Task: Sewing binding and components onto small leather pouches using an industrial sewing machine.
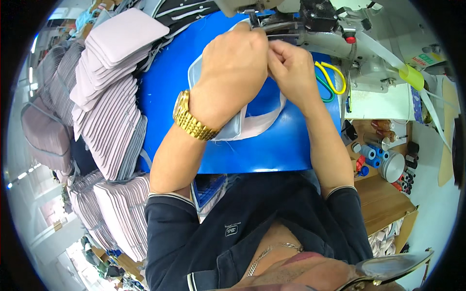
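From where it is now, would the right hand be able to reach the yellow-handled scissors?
Probably yes. The right hand is pinching the pale fabric piece together with the left hand, and the scissors lie just to its right on the blue table, with nothing between them. It would have to let go first.

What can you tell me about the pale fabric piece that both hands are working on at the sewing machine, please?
The pale fabric piece looks like soft, light grey-white cloth with a stitched rim and a trailing strip. It lies on the blue table cover, curling under the left hand, while the right hand pinches its upper edge.
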### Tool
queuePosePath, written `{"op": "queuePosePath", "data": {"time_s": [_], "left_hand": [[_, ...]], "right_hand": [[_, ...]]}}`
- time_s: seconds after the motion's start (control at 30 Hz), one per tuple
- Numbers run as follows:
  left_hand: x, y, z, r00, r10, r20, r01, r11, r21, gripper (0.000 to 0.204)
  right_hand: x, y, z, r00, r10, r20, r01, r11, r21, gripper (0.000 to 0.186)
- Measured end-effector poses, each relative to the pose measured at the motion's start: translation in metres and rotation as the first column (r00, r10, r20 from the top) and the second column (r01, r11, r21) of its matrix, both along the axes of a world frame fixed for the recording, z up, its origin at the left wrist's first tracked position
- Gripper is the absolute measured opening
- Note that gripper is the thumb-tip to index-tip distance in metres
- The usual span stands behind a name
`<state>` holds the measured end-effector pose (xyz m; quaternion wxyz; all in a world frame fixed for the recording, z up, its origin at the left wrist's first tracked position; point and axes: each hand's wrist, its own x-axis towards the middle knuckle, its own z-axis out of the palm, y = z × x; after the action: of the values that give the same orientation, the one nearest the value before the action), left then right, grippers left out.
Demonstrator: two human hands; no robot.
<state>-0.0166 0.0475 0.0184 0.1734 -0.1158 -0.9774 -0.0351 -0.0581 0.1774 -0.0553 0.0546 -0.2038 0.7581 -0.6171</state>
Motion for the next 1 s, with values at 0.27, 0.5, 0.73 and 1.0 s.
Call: {"op": "queuePosePath", "data": {"time_s": [0.27, 0.5, 0.73, 1.0], "left_hand": [[0.006, -0.002, -0.025, 0.994, -0.111, -0.018, 0.11, 0.933, 0.342, 0.027], [0.094, -0.003, -0.088, 0.983, -0.115, -0.142, 0.17, 0.862, 0.477, 0.055], [0.107, -0.014, -0.083, 0.935, -0.216, -0.282, 0.301, 0.903, 0.308, 0.054], [0.092, -0.034, -0.017, 0.891, -0.453, -0.013, 0.453, 0.89, 0.041, 0.05]], "right_hand": [[0.004, 0.017, -0.01, 0.991, 0.136, -0.018, -0.137, 0.983, -0.126, 0.018], [0.065, 0.031, -0.016, 0.91, 0.273, 0.311, -0.158, 0.924, -0.348, 0.026], [0.088, 0.036, -0.006, 0.952, 0.218, 0.214, -0.161, 0.954, -0.254, 0.026], [0.09, 0.057, 0.001, 0.924, 0.183, 0.335, -0.125, 0.974, -0.188, 0.028]]}}
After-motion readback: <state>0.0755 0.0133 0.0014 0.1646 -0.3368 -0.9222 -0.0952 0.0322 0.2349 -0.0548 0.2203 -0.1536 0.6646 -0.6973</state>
